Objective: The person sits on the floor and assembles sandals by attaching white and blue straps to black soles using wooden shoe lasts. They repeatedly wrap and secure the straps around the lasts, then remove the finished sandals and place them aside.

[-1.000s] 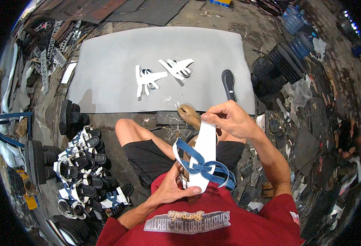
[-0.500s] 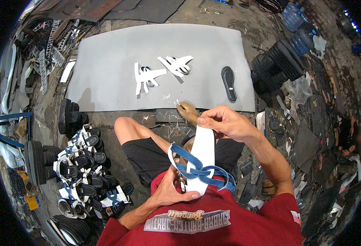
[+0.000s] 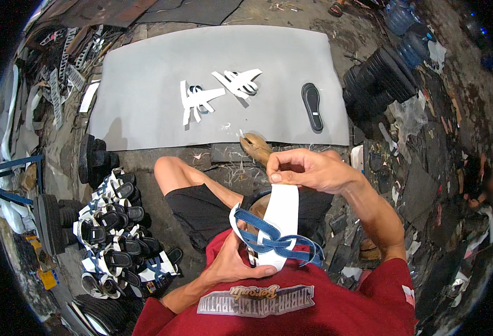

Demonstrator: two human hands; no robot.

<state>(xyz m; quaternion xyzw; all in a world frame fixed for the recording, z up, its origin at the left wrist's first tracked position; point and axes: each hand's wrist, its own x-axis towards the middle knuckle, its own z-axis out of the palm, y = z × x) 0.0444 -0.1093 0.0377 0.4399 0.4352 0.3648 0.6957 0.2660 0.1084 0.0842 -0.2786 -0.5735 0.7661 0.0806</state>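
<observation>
Close to my chest I hold a white sandal upper with crossed blue straps. My right hand pinches its far end between thumb and fingers. My left hand grips the near end, its thumb lying along the white edge and its other fingers partly hidden. Just beyond my right hand is a brown wooden piece with a notched tip, seemingly a shoe last. Something brown also shows beneath the straps; I cannot tell whether it is the same piece.
A grey sheet ahead bears two white strap uppers and a black insole. Sandals are heaped at my left. Black soles and blue water jugs stand at the far right. Scraps litter the ground.
My right hand has shifted slightly right and toward me, still pinching the upper's far end. The upper leans a little more to the right. My left hand keeps its grip.
</observation>
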